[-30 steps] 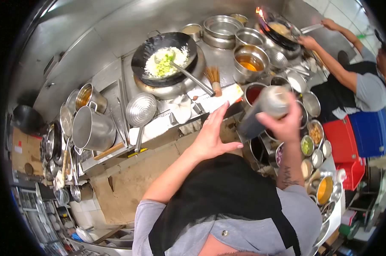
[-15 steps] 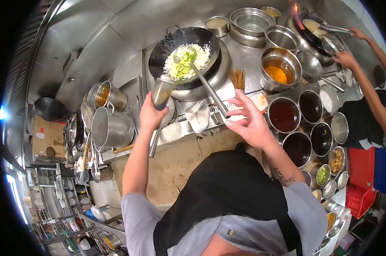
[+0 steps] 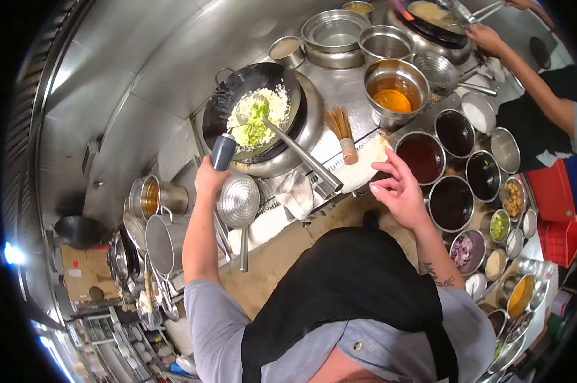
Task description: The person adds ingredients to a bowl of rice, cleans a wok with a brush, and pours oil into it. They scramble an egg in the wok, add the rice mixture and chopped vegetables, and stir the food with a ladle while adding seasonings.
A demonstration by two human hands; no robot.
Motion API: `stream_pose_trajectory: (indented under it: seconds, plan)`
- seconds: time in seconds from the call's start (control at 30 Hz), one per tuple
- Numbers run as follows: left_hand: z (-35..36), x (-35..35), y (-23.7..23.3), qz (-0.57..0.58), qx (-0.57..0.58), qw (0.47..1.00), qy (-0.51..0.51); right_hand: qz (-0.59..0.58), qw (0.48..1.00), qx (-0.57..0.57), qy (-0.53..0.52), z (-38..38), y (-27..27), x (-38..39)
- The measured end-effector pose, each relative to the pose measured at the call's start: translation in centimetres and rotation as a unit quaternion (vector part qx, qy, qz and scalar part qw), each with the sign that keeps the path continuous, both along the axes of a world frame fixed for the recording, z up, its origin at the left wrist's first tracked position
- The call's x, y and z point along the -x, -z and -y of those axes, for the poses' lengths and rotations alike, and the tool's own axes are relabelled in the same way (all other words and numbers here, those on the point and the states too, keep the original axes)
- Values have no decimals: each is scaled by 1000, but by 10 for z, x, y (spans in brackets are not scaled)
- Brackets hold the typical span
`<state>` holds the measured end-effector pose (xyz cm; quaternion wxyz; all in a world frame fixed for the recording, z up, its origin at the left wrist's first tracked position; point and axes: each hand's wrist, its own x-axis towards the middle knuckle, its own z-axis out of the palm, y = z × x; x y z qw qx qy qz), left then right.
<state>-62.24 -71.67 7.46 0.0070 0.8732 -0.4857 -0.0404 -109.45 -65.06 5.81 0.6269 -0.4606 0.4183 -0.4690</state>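
Observation:
My left hand is closed around a dark seasoning shaker with a pale cap. The shaker tilts over the near left rim of a black wok. Inside the wok lie rice and chopped green vegetables. A ladle rests with its bowl in the food and its long handle slanting toward me. My right hand hangs apart from that handle, fingers loosely bent and nothing in them. Below the shaker is a perforated strainer.
A bamboo brush and a crumpled cloth lie by the stove edge. Pots, one of amber liquid, and sauce containers stand to the right. At another wok a co-worker's hand grips a utensil. Stockpots are left.
The view has shifted, and the wok and pots appear farther left. My right hand has moved away from the ladle's handle end. The shaker is now tipped more toward the wok.

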Motion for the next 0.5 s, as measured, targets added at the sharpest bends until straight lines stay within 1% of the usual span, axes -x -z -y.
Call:
stream_pose_trajectory:
  seconds: [0.03, 0.07, 0.2, 0.3, 0.37, 0.43, 0.47, 0.5]
  plan:
    - [3, -4, -2, -21, 7, 1000, -15, 0, 1000, -1, 18, -6, 0, 0]
    - [5, -9, -3, -26, 24, 999, -8, 1, 999, -1, 36, -13, -1, -2]
    - [9, -25, -12, 23, -51, 996, 68, -24, 996, -9, 80, -43, -5, -15]
    - [14, -40, -6, 12, -79, 992, 101, -17, 994, -25, 104, -68, -1, -28]
    - [20, -56, 3, -27, -47, 994, 91, -12, 993, -30, 109, -83, 7, -33]
    - [30, -83, 25, -79, -5, 994, 74, -4, 994, -33, 108, -99, 10, -35]
    - [36, -108, 52, -86, 82, 989, 92, 5, 994, -36, 102, -107, 12, -32]
    - [30, -94, 42, -131, 113, 982, 79, 12, 994, -42, 99, -113, 12, -28]
